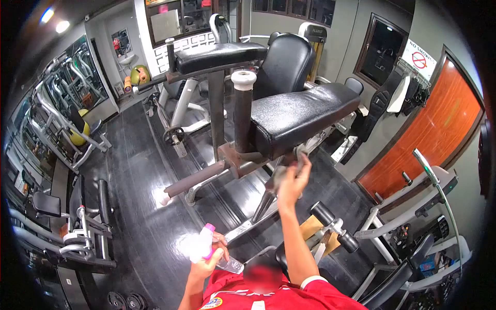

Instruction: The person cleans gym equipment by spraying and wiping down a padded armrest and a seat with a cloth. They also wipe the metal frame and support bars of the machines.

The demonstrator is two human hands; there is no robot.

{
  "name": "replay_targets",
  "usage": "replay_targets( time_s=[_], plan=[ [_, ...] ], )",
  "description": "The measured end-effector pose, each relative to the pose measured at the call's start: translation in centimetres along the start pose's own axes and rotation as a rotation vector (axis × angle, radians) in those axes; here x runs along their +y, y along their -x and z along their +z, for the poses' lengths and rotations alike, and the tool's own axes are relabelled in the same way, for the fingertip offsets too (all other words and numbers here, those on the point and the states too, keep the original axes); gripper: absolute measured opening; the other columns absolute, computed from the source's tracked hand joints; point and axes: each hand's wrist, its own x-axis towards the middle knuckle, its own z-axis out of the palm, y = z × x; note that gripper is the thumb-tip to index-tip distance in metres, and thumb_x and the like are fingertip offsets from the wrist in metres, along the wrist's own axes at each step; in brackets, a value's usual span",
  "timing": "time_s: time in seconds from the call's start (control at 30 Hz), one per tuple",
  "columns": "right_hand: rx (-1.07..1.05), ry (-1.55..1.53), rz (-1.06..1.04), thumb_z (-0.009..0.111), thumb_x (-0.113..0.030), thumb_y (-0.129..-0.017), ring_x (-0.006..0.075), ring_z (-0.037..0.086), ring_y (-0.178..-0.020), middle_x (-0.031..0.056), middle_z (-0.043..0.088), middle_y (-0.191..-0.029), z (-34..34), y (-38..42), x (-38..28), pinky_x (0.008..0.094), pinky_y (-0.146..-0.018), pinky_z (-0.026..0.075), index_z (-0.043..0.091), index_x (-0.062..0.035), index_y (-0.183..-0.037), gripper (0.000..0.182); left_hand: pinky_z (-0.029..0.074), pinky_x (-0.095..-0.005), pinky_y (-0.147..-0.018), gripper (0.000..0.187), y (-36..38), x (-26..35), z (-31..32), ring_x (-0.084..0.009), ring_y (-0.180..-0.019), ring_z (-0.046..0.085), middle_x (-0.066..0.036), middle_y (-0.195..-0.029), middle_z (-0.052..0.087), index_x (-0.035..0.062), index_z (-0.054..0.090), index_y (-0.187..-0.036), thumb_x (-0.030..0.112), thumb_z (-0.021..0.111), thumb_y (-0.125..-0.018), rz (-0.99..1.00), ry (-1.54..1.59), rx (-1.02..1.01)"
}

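Note:
My left hand (213, 256) is wrapped round a clear plastic bottle (233, 266) with a pink and white top, held tilted low in front of my red shirt. Stretched forward, my right hand (293, 183) has its fingers bent round a greyish cloth (279, 177), partly blurred. That hand is just below the front end of a black padded cushion (305, 116) on a gym machine, near its metal frame. Whether the cloth touches the frame I cannot tell.
A black backrest (285, 62) rises behind the cushion. A foam-covered bar (194, 181) juts left. Rollers (323, 213) stand at lower right, and a metal-railed machine (434, 175) is beside the orange door (426, 139). More machines line the left mirrors.

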Motion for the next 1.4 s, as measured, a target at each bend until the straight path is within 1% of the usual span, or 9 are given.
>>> replay_targets(
  time_s=[0.2,0.3,0.37,0.47,0.7,0.83,0.97,1.03,1.4],
  plan=[
    [-0.228,0.014,-0.01,0.057,-0.002,-0.083,0.0255,0.057,-0.089,0.0159,0.058,-0.093,1.6,6.7,-4.5,0.0335,-0.083,0.043,0.05,0.0021,-0.099,0.018,0.05,-0.0311,-0.058,0.033,-0.9,1.0,1.4,-0.0208,-0.065,0.06,-0.016,-0.096,0.051,-0.0006,0.042,-0.114,-0.007,0.052,-0.083,0.049,0.011,-0.023],
    [-0.804,-0.012,-0.461,0.051,0.007,-0.076,0.0242,0.061,-0.094,0.0161,0.061,-0.106,1.1,8.2,-4.9,0.0354,-0.082,0.047,0.053,-0.0004,-0.107,0.032,0.05,-0.031,-0.058,0.033,-0.9,1.3,1.1,-0.0208,-0.065,0.06,-0.016,-0.096,0.052,-0.0009,0.042,-0.114,-0.003,0.055,-0.084,0.014,-0.081,-0.021],
    [-1.168,-0.185,0.053,0.05,0.007,-0.078,0.0253,0.061,-0.097,0.0159,0.06,-0.111,0.5,8.2,-8.7,0.0348,-0.085,0.046,0.053,-0.0008,-0.108,0.031,0.049,-0.0309,-0.058,0.034,-0.6,1.5,1.4,-0.0209,-0.065,0.06,-0.016,-0.095,0.053,-0.0009,0.042,-0.114,-0.002,0.056,-0.084,0.003,-0.099,-0.012],
    [-0.879,-0.387,-0.121,0.049,0.004,-0.083,0.0236,0.06,-0.097,0.0168,0.058,-0.116,2.1,9.5,-6.3,0.0327,-0.084,0.046,0.052,-0.001,-0.109,0.027,0.049,-0.0308,-0.057,0.034,-1.0,2.1,2.0,-0.0214,-0.065,0.06,-0.017,-0.095,0.053,-0.0007,0.044,-0.114,-0.002,0.057,-0.083,0.055,-0.111,-0.016],
    [-0.207,-0.439,0.618,0.048,-0.023,-0.095,0.0113,0.049,-0.098,0.0038,0.055,-0.105,-0.9,7.4,-2.5,0.0258,-0.09,0.037,0.052,-0.0038,-0.113,0.026,0.049,-0.032,-0.056,0.034,-0.4,1.5,3.3,-0.0227,-0.063,0.061,-0.018,-0.094,0.053,0.0013,0.047,-0.114,-0.004,0.058,-0.082,0.066,-0.043,-0.056],
    [0.111,-0.477,0.443,0.051,-0.017,-0.093,0.0148,0.046,-0.103,0.0057,0.049,-0.113,-1.8,4.4,-2.2,0.0276,-0.093,0.034,0.043,-0.0044,-0.122,0.032,0.05,-0.0321,-0.055,0.033,-0.8,0.5,3.8,-0.0223,-0.063,0.061,-0.018,-0.094,0.053,0.0018,0.047,-0.113,-0.003,0.059,-0.082,0.03,-0.012,-0.088],
    [0.086,-0.2,-0.002,0.058,-0.005,-0.086,0.0144,0.048,-0.1,0.0047,0.048,-0.115,-0.4,3.4,-0.5,0.029,-0.086,0.041,0.04,-0.0066,-0.122,0.04,0.05,-0.0316,-0.055,0.033,-1.6,0.3,4.6,-0.0217,-0.063,0.061,-0.018,-0.095,0.053,0.0019,0.047,-0.113,-0.002,0.06,-0.082,0.024,-0.016,-0.117],
    [-0.192,-0.004,-0.444,0.063,0.009,-0.067,0.0308,0.059,-0.085,0.0153,0.057,-0.1,0.2,3.0,0.9,0.0353,-0.074,0.047,0.054,-0.0044,-0.099,0.036,0.05,-0.0312,-0.056,0.035,-2.0,0.1,4.7,-0.0213,-0.064,0.061,-0.019,-0.096,0.053,0.0017,0.047,-0.114,0.0,0.061,-0.082,0.008,-0.013,-0.13],
    [-0.33,0.258,-0.549,0.058,0.008,-0.059,0.0327,0.055,-0.083,0.0137,0.056,-0.09,-2.8,-6.9,5.5,0.0399,-0.071,0.046,0.058,-0.0051,-0.101,0.045,0.05,-0.0312,-0.057,0.035,-2.6,-0.8,5.9,-0.0204,-0.063,0.06,-0.017,-0.094,0.054,-0.0002,0.046,-0.113,0.004,0.063,-0.083,-0.026,-0.045,-0.129]
  ],
)
